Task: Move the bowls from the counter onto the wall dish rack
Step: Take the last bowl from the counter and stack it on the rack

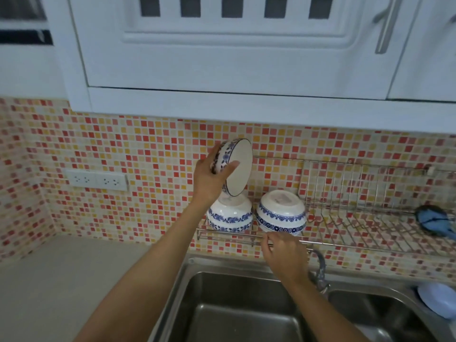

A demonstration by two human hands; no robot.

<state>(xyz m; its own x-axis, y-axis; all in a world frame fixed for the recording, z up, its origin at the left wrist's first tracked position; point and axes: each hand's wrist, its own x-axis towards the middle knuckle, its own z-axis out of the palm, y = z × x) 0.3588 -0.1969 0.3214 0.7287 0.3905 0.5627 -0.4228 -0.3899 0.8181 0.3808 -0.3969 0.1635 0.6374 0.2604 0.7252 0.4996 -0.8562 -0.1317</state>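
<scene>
My left hand (209, 178) grips a white bowl with blue flower pattern (240, 166), tilted on its side with the opening facing right, just above the rack's left end. Two matching bowls sit upside down on the wire wall dish rack (345, 233): one (230, 215) directly under the held bowl, the other (281, 213) to its right. My right hand (283, 255) is at the rack's front rail below the right bowl, fingers curled around the rail; whether it grips the rail is unclear.
A blue scrubber (434, 220) lies at the rack's right end. Below is a steel double sink (246, 304) with a tap (319, 267) and a pale blue dish (439, 302). White cabinets (222, 58) hang close overhead. A grey counter (61, 280) and wall sockets (96, 180) are left.
</scene>
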